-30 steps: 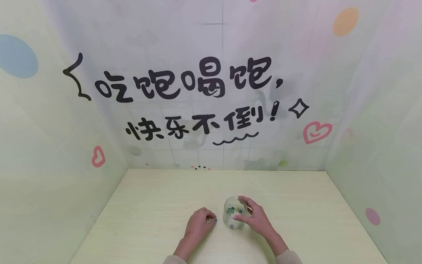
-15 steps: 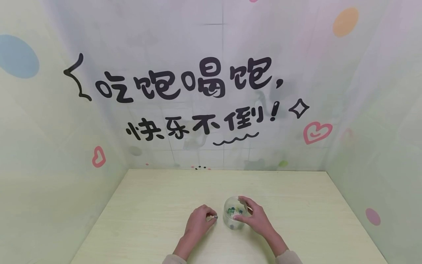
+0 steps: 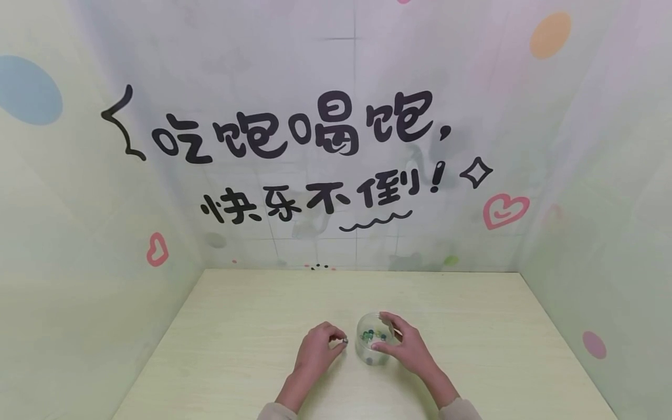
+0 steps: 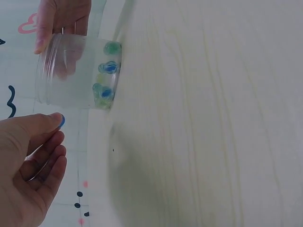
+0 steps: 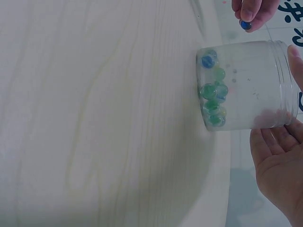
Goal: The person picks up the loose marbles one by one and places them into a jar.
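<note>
A clear plastic jar (image 5: 244, 85), lidless with a threaded rim, stands upright on the table. Several green, blue and yellowish glass marbles (image 5: 209, 91) lie on its bottom. My right hand (image 3: 412, 350) grips the jar from its right side near the rim, thumb in front and fingers behind. Just left of the jar, my left hand (image 3: 317, 353) pinches one blue marble (image 5: 245, 24) between thumb and fingertips. In the left wrist view that marble (image 4: 62, 121) is mostly covered by the thumb, and the other fingers are loosely bent. The hand is raised off the table, beside the jar.
The pale wood-grain table (image 3: 252, 315) spreads around both hands. Behind it rises a printed backdrop (image 3: 315, 70) with black lettering, and patterned side walls (image 3: 604, 262) stand to the left and right.
My left hand has risen and moved slightly forward with the marble, a little nearer the jar. The right hand and the jar have stayed in place.
</note>
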Available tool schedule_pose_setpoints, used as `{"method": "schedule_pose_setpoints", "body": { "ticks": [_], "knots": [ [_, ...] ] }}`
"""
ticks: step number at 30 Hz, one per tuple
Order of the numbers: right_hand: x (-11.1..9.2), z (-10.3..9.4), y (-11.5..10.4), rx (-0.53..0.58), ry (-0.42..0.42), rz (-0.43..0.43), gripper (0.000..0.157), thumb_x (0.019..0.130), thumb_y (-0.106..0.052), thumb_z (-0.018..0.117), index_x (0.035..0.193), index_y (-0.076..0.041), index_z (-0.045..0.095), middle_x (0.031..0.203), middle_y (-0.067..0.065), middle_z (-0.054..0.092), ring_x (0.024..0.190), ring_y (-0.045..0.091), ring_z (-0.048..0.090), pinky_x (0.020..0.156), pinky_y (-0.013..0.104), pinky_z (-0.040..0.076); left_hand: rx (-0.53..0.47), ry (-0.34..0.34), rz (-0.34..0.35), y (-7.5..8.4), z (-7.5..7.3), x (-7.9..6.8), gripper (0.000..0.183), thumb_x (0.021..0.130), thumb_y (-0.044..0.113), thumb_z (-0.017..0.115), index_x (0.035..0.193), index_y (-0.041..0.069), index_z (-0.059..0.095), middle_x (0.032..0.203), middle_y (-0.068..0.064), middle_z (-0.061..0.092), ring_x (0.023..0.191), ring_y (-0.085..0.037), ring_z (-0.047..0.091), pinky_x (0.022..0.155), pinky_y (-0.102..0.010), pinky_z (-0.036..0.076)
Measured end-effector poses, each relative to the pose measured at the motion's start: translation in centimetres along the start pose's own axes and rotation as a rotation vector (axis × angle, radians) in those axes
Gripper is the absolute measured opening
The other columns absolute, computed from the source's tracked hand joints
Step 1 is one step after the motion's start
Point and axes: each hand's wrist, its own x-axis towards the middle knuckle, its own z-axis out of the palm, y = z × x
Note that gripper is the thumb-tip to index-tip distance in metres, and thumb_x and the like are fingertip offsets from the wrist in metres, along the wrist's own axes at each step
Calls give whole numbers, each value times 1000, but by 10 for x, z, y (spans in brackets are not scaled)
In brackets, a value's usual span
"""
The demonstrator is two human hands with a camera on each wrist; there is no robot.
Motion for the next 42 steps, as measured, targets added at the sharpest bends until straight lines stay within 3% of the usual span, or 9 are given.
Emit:
{"method": "schedule_pose_setpoints", "body": {
  "ticks": [10,42],
  "knots": [
    [0,0,1,7,-3,-5,67,81,-13,82,140,-4,52,142,16,57,137,40,49,110,54,45,-28,19,28,4,-5,2,7,84,18,79,90,18,76,88,7,66,82,-16,65,67,-22,51],
    [-1,0,-3,-15,9,6,68,80,-17,83,140,-5,53,141,15,58,136,39,50,109,53,46,-13,47,22,21,-17,5,8,85,20,78,93,19,76,90,7,66,86,-17,66,69,-23,52]
  ]
}}
